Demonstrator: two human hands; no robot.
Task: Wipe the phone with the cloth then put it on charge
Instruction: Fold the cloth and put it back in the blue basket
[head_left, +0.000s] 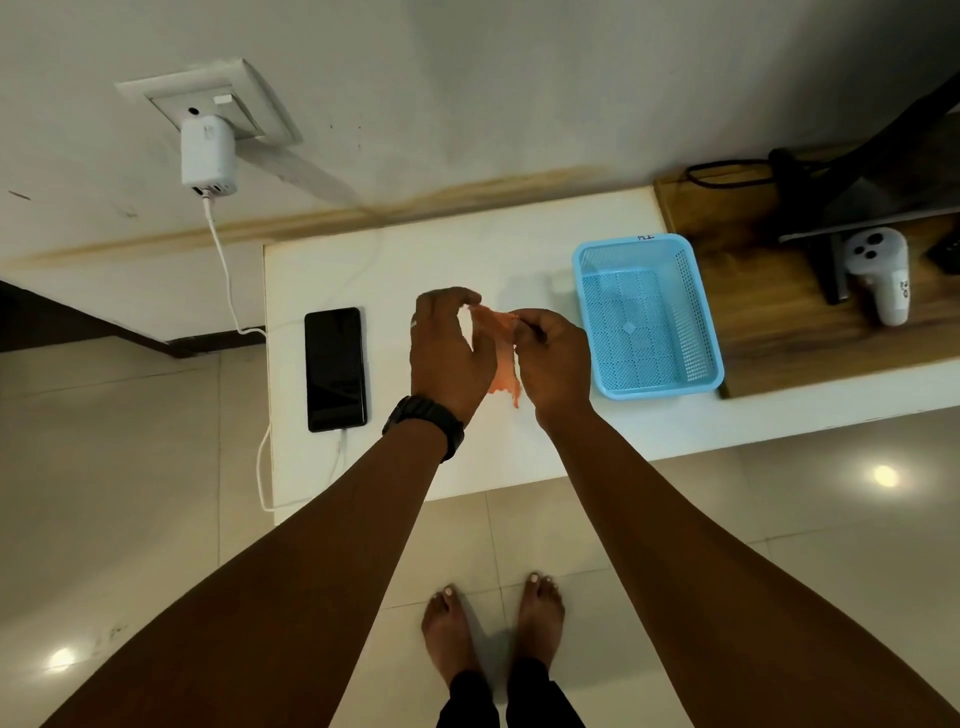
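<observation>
A black phone (335, 369) lies screen up on the white ledge (467, 457), at its left end. A white cable (228, 291) runs from its near end around to a white charger (208, 156) plugged into the wall socket (208, 96). An orange cloth (501, 353) hangs between my hands above the middle of the ledge. My right hand (550, 358) pinches the cloth's upper edge. My left hand (449, 353), with a black watch on the wrist, touches the cloth's left side with curled fingers.
A light blue plastic basket (582, 306) stands to the right of my hands. Further right, a wooden board (769, 332) carries a white controller (880, 275) and a dark stand with cables. My bare feet (493, 629) are on the tiled floor below.
</observation>
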